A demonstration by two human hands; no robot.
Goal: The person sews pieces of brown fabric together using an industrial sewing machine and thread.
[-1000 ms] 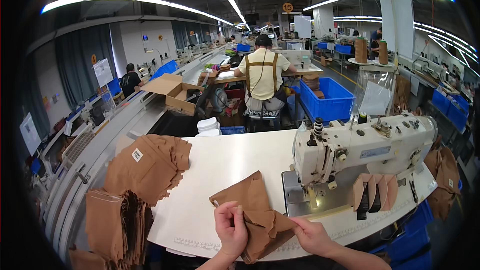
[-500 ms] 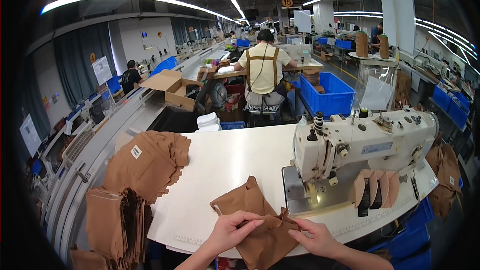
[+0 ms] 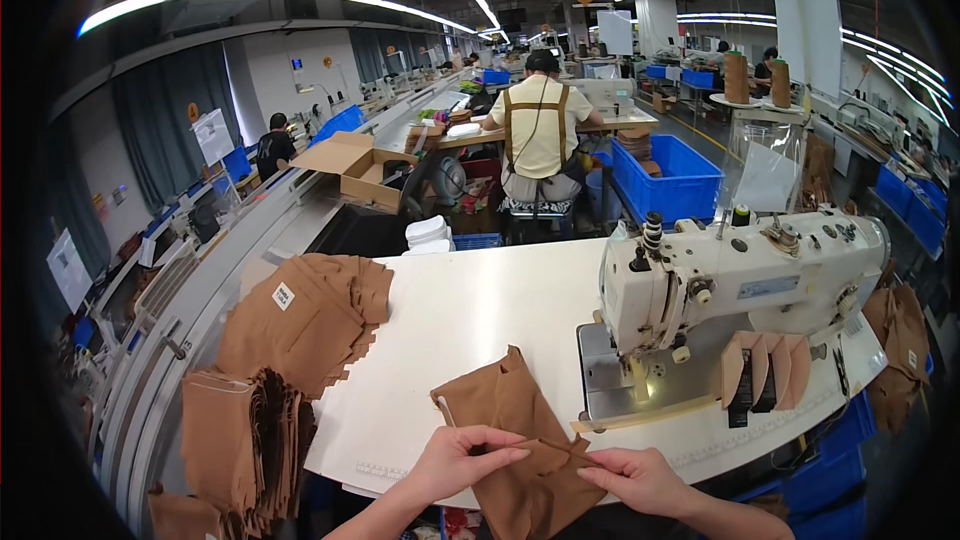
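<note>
A brown piece of fabric (image 3: pixel 495 395) lies at the front edge of the white sewing table (image 3: pixel 400 410), part of it hanging toward me. My left hand (image 3: pixel 465 460) pinches a fold of it between thumb and fingers. On the other end of the same fold, my right hand (image 3: pixel 635 477) is closed, thumb and fingertips pressed together. The stretch of edge between both hands is raised and folded. To the right of the fabric stands a white sewing machine (image 3: pixel 740 275), its needle area apart from the cloth.
Piles of brown fabric pieces (image 3: pixel 310 315) lie on the table's left, with another folded stack (image 3: pixel 235 440) beside its edge. A small cardboard divider (image 3: pixel 765 370) stands by the machine. Ahead are a blue crate (image 3: pixel 665 185), a cardboard box (image 3: pixel 365 170) and a seated person (image 3: pixel 538 130).
Both hands keep their pinch and the edge between them is drawn straighter and flatter. The whole view has shifted slightly, so the table and machine appear farther right.
</note>
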